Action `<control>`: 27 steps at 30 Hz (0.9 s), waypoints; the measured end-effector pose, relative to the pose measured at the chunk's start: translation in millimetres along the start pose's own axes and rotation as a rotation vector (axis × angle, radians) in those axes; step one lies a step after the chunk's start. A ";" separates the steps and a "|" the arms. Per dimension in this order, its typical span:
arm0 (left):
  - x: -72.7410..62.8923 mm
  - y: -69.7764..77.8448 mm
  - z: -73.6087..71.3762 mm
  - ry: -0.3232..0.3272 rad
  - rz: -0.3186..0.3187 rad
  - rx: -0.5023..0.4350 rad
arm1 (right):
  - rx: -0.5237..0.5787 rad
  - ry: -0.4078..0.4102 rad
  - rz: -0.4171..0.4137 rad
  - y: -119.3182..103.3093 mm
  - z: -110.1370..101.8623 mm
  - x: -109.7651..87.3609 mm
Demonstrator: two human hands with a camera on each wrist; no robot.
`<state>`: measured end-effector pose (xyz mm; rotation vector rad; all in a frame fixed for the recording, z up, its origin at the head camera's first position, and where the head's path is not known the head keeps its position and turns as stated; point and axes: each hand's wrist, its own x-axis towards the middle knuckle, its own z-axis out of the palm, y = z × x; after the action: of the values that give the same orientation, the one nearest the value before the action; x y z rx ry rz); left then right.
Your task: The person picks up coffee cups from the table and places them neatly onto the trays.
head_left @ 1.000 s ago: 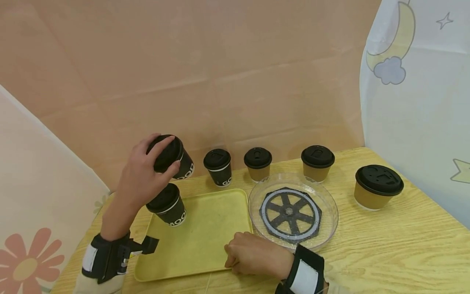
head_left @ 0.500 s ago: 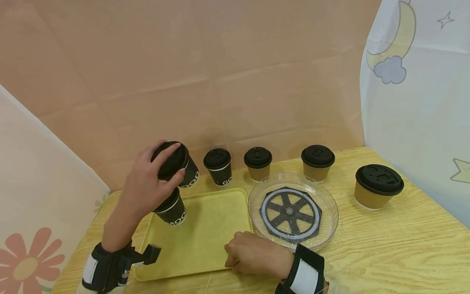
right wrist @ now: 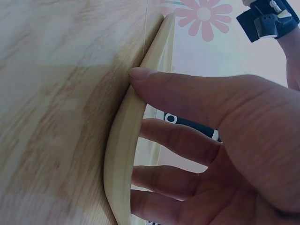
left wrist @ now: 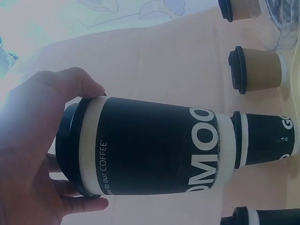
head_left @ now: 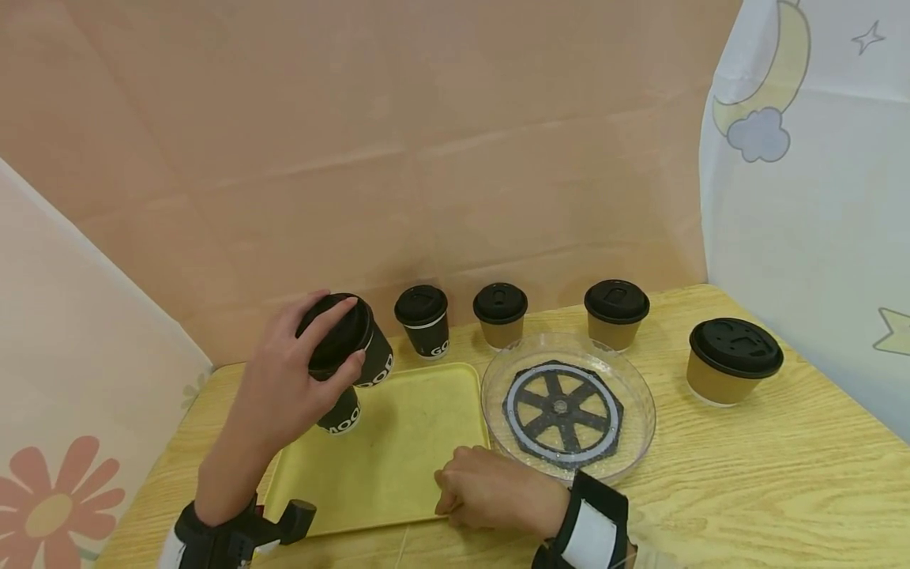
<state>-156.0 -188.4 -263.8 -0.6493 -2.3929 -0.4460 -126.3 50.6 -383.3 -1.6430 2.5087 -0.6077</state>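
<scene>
My left hand (head_left: 284, 375) grips a large black coffee cup (left wrist: 154, 145) from above by its black lid, thumb on one side and fingers on the other. The cup hangs tilted in the head view, over the far left part of the yellow tray (head_left: 412, 450). Standing on the tray, a second black coffee cup (head_left: 343, 416) is partly hidden behind the left hand. My right hand (head_left: 498, 490) holds the tray's near right corner. In the right wrist view its thumb (right wrist: 164, 86) presses the outer side of the rim, with fingers (right wrist: 173, 183) inside.
Behind the tray stands a small black cup (head_left: 426, 336). To its right are two small brown cups (head_left: 501, 334) (head_left: 613, 333), then a wider brown cup (head_left: 718, 387). A clear round dish (head_left: 643, 431) with a dark wheel-like pattern sits against the tray's right side.
My left hand has lowered the held coffee cup and brought it slightly right and nearer, covering more of the cup on the tray. The right hand stays on the tray corner.
</scene>
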 end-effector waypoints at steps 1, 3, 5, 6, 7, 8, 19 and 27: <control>-1.6 0.7 0.2 -0.001 0.001 0.002 | 0.001 -0.001 0.001 0.3 0.2 0.1; -4.2 1.8 0.5 -0.004 0.004 0.005 | 0.005 -0.012 0.015 0.6 0.0 0.3; -6.7 2.7 0.8 -0.009 -0.001 0.007 | 0.007 -0.021 0.024 1.0 -0.1 0.5; -7.6 3.3 0.7 -0.009 -0.002 0.003 | 0.009 -0.029 0.033 1.0 -0.4 0.5; -8.4 3.6 0.5 -0.008 -0.002 -0.001 | 0.013 -0.033 0.038 1.1 -0.5 0.5; -9.3 4.1 0.2 -0.007 0.000 -0.004 | 0.014 -0.038 0.049 0.8 -1.0 0.6; -21.6 10.0 0.5 -0.009 0.040 -0.003 | 0.004 -0.031 0.030 1.8 -1.1 0.1; -30.1 10.2 1.1 -0.061 0.006 0.011 | -0.006 -0.041 0.041 0.9 -1.7 0.4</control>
<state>-130.1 -189.7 -282.1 -0.6745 -2.4479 -0.4160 -127.7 51.0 -381.9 -1.5853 2.5114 -0.5574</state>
